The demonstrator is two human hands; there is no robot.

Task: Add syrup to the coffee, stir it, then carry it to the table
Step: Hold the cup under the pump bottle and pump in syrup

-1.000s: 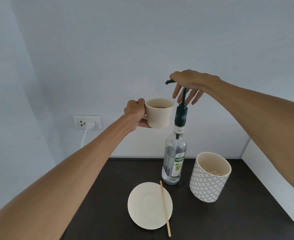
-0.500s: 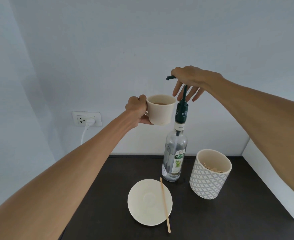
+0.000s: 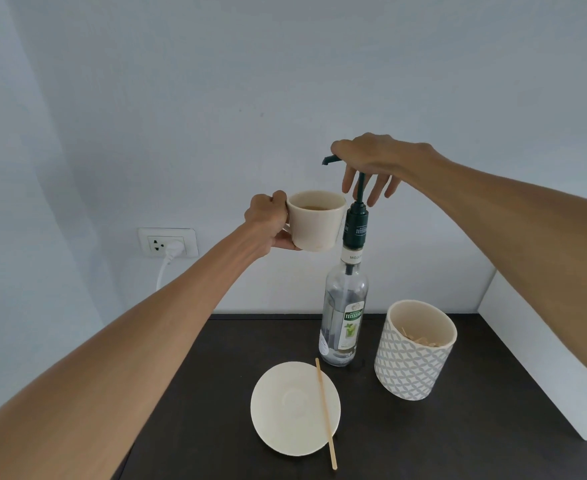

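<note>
Both arms were bare from the frame's edge to the fingertips, with no sleeve, cuff, watch, bracelet or ring showing on either. The left hand [image 3: 268,220] and the right hand [image 3: 375,161] wore no gloves. The forearms were long and lean, widening strongly toward the camera through the wide-angle lens. Tendons stood out faintly along the left wrist. The fingernails were too small to tell apart.
</note>
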